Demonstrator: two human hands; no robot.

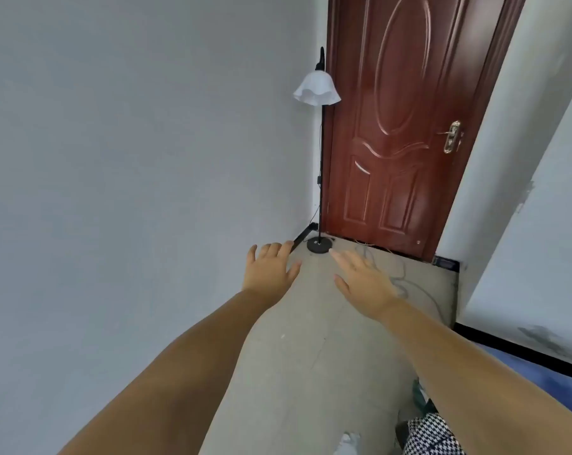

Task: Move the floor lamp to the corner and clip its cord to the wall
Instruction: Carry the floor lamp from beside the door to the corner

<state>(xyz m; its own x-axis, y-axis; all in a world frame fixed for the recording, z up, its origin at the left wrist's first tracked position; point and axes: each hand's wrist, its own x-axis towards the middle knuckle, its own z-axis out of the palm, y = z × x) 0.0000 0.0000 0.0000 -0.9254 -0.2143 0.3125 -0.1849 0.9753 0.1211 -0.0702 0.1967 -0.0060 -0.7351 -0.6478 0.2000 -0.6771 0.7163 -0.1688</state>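
A floor lamp [321,165] stands upright in the corner between the grey wall and the door, with a black pole, a round black base [319,246] and a white frilled shade [317,88]. Its thin cord [406,285] runs down the pole and lies in loose loops on the floor to the right of the base. Both my arms reach forward with fingers spread, and neither touches the lamp. My left hand [270,268] holds nothing and hovers just left of the base. My right hand [363,279] holds nothing, over the floor near the cord.
A shut reddish-brown door [406,126] with a brass handle [451,136] fills the far wall. A plain grey wall [130,159] runs along the left. A white wall with a black skirting board [521,351] stands at the right. A checked cloth [432,435] lies bottom right.
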